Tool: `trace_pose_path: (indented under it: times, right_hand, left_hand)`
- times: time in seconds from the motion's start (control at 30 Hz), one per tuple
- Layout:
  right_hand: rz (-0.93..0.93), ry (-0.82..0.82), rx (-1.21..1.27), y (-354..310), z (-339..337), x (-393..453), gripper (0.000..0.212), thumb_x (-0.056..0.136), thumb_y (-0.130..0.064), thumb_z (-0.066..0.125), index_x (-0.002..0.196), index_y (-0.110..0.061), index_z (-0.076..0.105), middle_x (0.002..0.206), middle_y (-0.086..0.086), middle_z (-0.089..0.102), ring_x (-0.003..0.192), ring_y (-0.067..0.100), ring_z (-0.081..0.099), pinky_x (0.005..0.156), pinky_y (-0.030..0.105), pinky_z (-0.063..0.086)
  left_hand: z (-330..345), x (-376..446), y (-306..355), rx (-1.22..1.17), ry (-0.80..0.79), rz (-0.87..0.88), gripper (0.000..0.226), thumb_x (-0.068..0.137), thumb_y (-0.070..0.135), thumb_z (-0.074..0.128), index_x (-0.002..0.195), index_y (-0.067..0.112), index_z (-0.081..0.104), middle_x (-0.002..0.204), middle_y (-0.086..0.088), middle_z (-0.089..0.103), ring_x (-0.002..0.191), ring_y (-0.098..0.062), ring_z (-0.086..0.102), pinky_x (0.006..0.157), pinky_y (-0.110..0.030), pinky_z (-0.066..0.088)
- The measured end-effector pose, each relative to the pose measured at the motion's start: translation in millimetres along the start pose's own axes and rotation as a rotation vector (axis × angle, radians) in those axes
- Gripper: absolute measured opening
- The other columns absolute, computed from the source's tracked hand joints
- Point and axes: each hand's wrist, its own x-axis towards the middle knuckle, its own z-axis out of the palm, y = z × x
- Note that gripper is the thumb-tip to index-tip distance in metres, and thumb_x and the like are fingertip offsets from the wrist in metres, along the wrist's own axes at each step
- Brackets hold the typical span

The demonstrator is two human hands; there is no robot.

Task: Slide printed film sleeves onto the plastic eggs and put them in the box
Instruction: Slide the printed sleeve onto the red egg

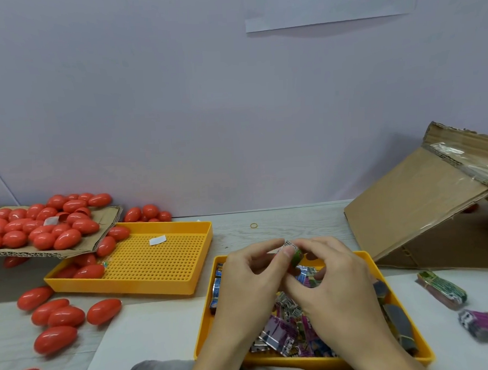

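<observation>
Head view: both hands meet over the near yellow tray (365,259). Left hand (250,278) & right hand (326,276) each pinch one green printed film sleeve (294,253) betw. fingertips, held just above the tray's loose sleeve pile (284,332). Red plastic eggs (57,319) lie on the table at left, more heaped on a cardboard sheet (103,217) over a 2nd perforated tray (162,262). Cardboard box (413,204) sits far right, tilted; two banded sleeve bundles (443,289) near it.

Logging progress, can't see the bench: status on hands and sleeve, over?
Left hand and right hand both pinching one green film sleeve above the sleeve tray. No egg in hand. Nothing in the way.
</observation>
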Motion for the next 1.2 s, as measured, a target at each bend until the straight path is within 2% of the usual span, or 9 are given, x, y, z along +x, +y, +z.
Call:
trace_pose_path:
  times: [0.1,0.37,0.53,0.63,0.73,0.8,1.0,1.1,1.2]
  right_hand:
    - [0.014,0.0,-0.024,0.8,0.5,0.0,0.04,0.076,-0.031,0.078,0.115,-0.03,0.069,0.103,-0.024,0.057,0.099,-0.007,0.054,0.076,0.007,0.047]
    - [0.03,-0.01,-0.013,1.6,0.2,2.1,0.036,0.077,-0.032,0.075,0.112,-0.027,0.071,0.1,-0.02,0.06,0.094,-0.01,0.053,0.079,-0.002,0.037]
    - [0.041,-0.019,0.022,1.2,0.8,2.5,0.037,0.076,-0.034,0.074,0.113,-0.026,0.071,0.1,-0.02,0.06,0.097,-0.01,0.052,0.077,0.004,0.044]
    - [0.02,-0.037,0.031,-1.8,0.0,2.0,0.036,0.076,-0.035,0.078,0.111,-0.031,0.07,0.102,-0.023,0.059,0.1,-0.006,0.055,0.076,0.008,0.047]
    - [-0.018,-0.029,0.034,-3.6,0.4,0.5,0.038,0.075,-0.026,0.082,0.111,-0.03,0.071,0.102,-0.024,0.057,0.101,-0.007,0.053,0.073,0.002,0.044]
    - [-0.026,-0.023,0.024,-3.4,0.7,0.3,0.043,0.075,-0.023,0.083,0.115,-0.029,0.07,0.104,-0.025,0.056,0.101,-0.009,0.052,0.072,0.001,0.042]
    - [-0.04,-0.019,0.013,-3.1,0.7,0.2,0.048,0.075,-0.02,0.083,0.121,-0.023,0.069,0.106,-0.028,0.051,0.1,-0.014,0.049,0.068,-0.002,0.04]
    - [-0.033,-0.026,0.007,-3.2,0.4,-0.1,0.049,0.075,-0.017,0.083,0.122,-0.021,0.068,0.106,-0.024,0.053,0.091,-0.008,0.055,0.066,-0.003,0.039]
    - [-0.037,-0.031,0.009,-3.7,-0.5,-0.2,0.049,0.075,-0.018,0.084,0.122,-0.023,0.068,0.106,-0.023,0.053,0.088,-0.007,0.054,0.067,-0.003,0.039]
  left_hand:
    - [0.5,-1.1,0.9,0.013,-0.027,0.061,0.019,0.094,0.01,0.065,0.1,0.02,0.079,0.093,0.003,0.079,0.093,-0.011,0.074,0.076,-0.02,0.057]
    - [1.1,-1.1,3.5,0.018,-0.027,0.099,0.031,0.094,0.01,0.065,0.089,0.037,0.079,0.094,0.007,0.078,0.094,-0.009,0.074,0.077,-0.019,0.057]
    - [0.6,-0.9,1.5,0.025,0.0,0.076,0.019,0.092,0.011,0.067,0.097,0.024,0.08,0.092,0.004,0.079,0.093,-0.011,0.074,0.076,-0.022,0.058]
    - [1.0,-0.9,1.1,-0.004,0.043,0.022,0.013,0.088,0.022,0.072,0.098,0.015,0.078,0.088,-0.003,0.078,0.083,-0.014,0.075,0.068,-0.024,0.059]
    - [2.0,-2.0,3.4,0.002,0.001,-0.016,0.023,0.085,0.034,0.071,0.091,0.013,0.077,0.08,-0.011,0.076,0.077,-0.024,0.075,0.066,-0.043,0.061]
    - [2.3,-2.6,5.4,0.033,-0.027,-0.014,0.028,0.091,0.031,0.067,0.081,0.007,0.076,0.074,-0.019,0.072,0.071,-0.025,0.07,0.068,-0.056,0.056]
    - [2.9,-3.3,8.6,0.053,-0.042,-0.027,0.042,0.091,0.039,0.067,0.078,0.0,0.074,0.078,-0.031,0.066,0.07,-0.029,0.062,0.073,-0.066,0.052]
    - [2.4,-3.2,7.5,0.057,-0.047,-0.026,0.035,0.095,0.033,0.065,0.08,0.003,0.075,0.077,-0.027,0.069,0.076,-0.041,0.068,0.077,-0.066,0.052]
    - [1.6,-2.0,4.2,0.033,-0.051,-0.047,0.024,0.095,0.027,0.063,0.086,0.011,0.078,0.078,-0.013,0.075,0.08,-0.031,0.073,0.079,-0.053,0.059]
